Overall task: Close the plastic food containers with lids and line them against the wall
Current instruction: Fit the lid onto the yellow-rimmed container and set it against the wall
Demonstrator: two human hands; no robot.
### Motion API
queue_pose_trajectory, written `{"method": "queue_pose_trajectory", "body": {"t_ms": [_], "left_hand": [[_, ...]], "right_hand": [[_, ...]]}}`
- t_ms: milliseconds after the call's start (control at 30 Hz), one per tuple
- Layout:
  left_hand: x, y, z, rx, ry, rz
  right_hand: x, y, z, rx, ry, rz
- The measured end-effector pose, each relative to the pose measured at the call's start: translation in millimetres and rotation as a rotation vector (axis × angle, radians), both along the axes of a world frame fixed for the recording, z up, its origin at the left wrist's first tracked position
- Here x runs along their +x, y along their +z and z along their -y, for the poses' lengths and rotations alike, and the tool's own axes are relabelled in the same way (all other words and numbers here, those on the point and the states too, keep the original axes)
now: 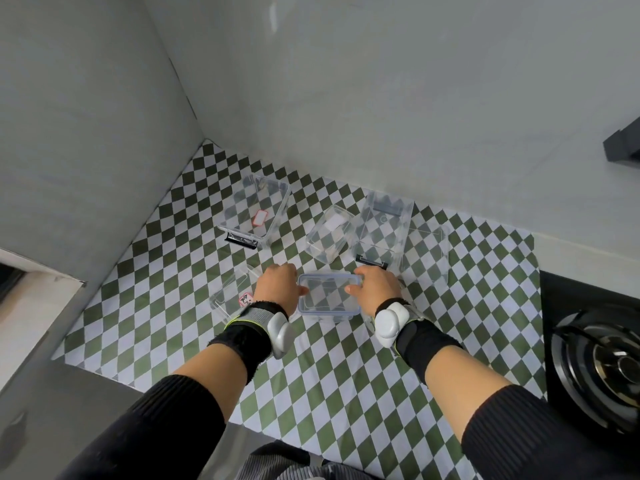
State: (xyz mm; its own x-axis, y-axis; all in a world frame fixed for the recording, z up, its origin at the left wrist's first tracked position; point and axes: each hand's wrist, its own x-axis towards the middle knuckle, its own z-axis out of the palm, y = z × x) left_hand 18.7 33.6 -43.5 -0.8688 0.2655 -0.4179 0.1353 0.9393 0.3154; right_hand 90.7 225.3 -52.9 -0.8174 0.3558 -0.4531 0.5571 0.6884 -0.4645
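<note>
Far out to the left of the left hand: a grey wall meeting the back wall in a corner, with a green-and-white checkered mat spread below. Just outboard of the left wrist, partly hidden by it: a clear lid lying flat on the mat, a red-edged sticker at its near corner. Up and beyond the left hand, well apart from it: an open clear container with a red-edged label, a dark clip at its near edge, empty.

Left hand: curled over the left end of the blue-rimmed lid, thumb laid on top, fingers wrapped down the side, gripping lid and box together. Grey wrist device strapped behind it, black sleeve further back.

Between the two hands: the small clear container with that lid seated on it, resting on the mat, well short of the back wall.

Beyond the gap between the hands: a smaller open container, tilted askew, empty.

Right hand: mirrored on the lid's right end, thumb on top, fingers folded over the edge, clasping it. White wrist device behind.

Just past the right hand's knuckles: a taller open container with a dark clip nearest the fingers. Outboard of it, beside and touching: another clear lid, flat. Far right of the right forearm: a black gas stove burner.
</note>
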Motion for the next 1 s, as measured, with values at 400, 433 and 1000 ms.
{"method": "queue_pose_trajectory", "body": {"t_ms": [400,433,1000], "left_hand": [[15.3,-6.4,-9.7,-0.001,-0.25,0.084],[18.2,-8.5,-12.2,-0.045,-0.3,0.068],[80.7,-2.5,4.6,-0.205,-0.398,-0.055]], "right_hand": [[-7.4,15.4,12.8,0.114,0.34,0.173],[-6.1,13.3,16.3,0.148,0.373,0.213],[49.0,-5.2,49.3,0.322,0.493,0.196]]}}
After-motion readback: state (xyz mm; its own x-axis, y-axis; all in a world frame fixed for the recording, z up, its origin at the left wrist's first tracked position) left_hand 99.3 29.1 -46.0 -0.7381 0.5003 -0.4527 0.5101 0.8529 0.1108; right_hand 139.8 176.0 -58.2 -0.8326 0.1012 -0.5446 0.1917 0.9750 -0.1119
